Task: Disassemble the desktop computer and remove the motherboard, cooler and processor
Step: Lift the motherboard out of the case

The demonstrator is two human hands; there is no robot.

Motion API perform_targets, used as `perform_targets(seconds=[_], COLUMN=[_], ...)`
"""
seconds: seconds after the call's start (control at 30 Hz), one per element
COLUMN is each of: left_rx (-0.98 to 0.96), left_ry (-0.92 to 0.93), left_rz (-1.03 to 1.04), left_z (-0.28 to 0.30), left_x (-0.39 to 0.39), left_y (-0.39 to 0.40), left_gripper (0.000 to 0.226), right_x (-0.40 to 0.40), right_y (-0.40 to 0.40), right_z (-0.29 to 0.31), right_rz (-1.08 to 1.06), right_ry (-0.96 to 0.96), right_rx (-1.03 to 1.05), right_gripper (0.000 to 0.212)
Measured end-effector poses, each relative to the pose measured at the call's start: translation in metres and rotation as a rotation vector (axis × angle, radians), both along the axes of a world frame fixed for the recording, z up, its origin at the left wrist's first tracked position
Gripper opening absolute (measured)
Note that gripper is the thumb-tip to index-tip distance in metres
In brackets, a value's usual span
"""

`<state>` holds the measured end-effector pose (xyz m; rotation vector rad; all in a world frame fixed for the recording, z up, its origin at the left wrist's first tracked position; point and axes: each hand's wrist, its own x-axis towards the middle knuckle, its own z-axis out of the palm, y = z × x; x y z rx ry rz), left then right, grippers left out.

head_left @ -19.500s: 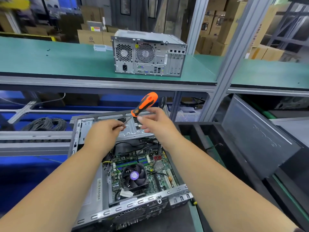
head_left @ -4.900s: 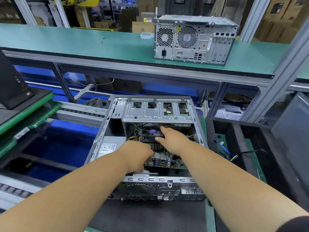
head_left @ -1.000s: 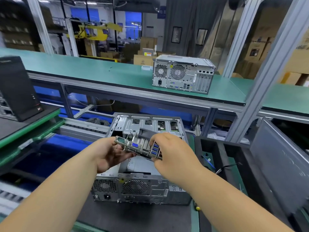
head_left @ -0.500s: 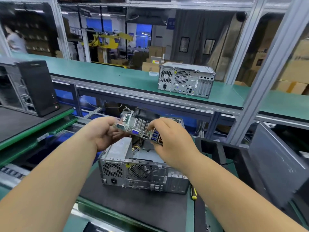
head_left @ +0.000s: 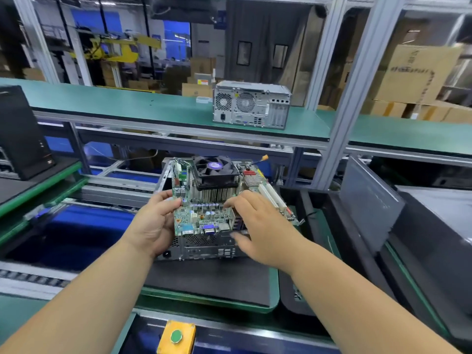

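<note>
I hold the green motherboard in the air above the open computer case. It is tilted so its top side faces me. A black fan cooler on a finned heatsink sits on the board; the processor is hidden beneath it. My left hand grips the board's left edge, thumb on top. My right hand holds the right near corner by the rear ports, fingers curled over the edge. The case lies on a black mat under the board.
A second grey computer case stands on the green upper shelf. A black tower is at the left. The dark side panel leans at the right. A yellow box with a green button is at the near edge.
Both hands have lifted the motherboard out of the case and tipped it so the cooler side faces me. My view has pulled back from the bench.
</note>
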<state>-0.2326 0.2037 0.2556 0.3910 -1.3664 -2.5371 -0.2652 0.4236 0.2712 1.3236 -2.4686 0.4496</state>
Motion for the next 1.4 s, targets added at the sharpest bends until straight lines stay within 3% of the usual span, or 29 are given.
perform_targets(seconds=[0.27,0.5,0.73,1.1,1.4], left_rx=[-0.108,-0.057,-0.113,-0.066,-0.184], left_ry=[-0.007,-0.031,-0.118,-0.323,-0.420], left_rz=[-0.073,-0.218,-0.273,-0.296,-0.335], left_z=[-0.012,-0.040,-0.080,-0.170,-0.207], left_x=[-0.006,-0.037,-0.065,-0.081,-0.111], left_y=[0.087,0.180,0.254,0.305,0.316], left_gripper=[0.021,0.025,0.034,0.031,0.040], right_x=[0.006,-0.003,-0.016,-0.034,-0.051], right_y=[0.089,0.192,0.265,0.307,0.311], right_z=[-0.024,-0.040,-0.081,-0.161,-0.196], right_rz=[-0.100,-0.176,-0.257,-0.315,-0.344], right_ry=[-0.038,-0.050,-0.173,-0.394,-0.405], right_rx=[-0.016,-0.014,-0.015,0.101,0.148], right_gripper=[0.041,0.043,0.035,0.034,0.037])
